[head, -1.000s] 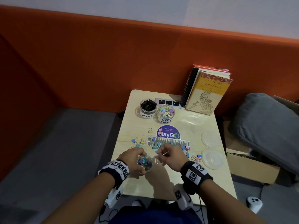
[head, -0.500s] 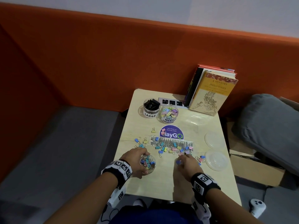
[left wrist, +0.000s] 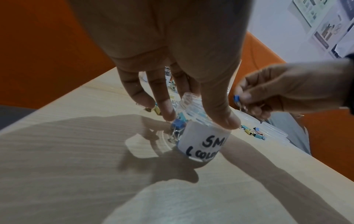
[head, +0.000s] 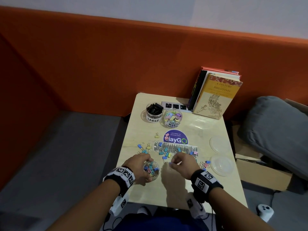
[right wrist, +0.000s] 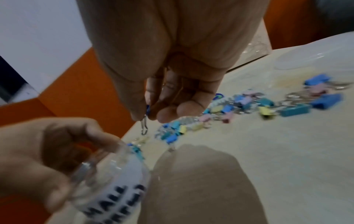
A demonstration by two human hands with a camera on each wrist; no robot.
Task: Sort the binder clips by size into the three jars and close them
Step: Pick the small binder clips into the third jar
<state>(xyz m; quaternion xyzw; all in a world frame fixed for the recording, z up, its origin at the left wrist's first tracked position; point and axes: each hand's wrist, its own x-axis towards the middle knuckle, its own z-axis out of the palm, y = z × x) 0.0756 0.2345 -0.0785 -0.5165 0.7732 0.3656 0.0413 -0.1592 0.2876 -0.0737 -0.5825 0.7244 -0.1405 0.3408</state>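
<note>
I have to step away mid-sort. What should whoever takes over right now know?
Left hand grips the small jar, open, part filled.
Right hand pinches a small blue clip beside that jar.
Large jar and medium jar stand open at the table's far side, filled.
Left: drop this clip, clear the loose small clips, fit the lids.

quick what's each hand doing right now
Left hand: grips the small jar.
Right hand: pinches a blue binder clip.
</note>
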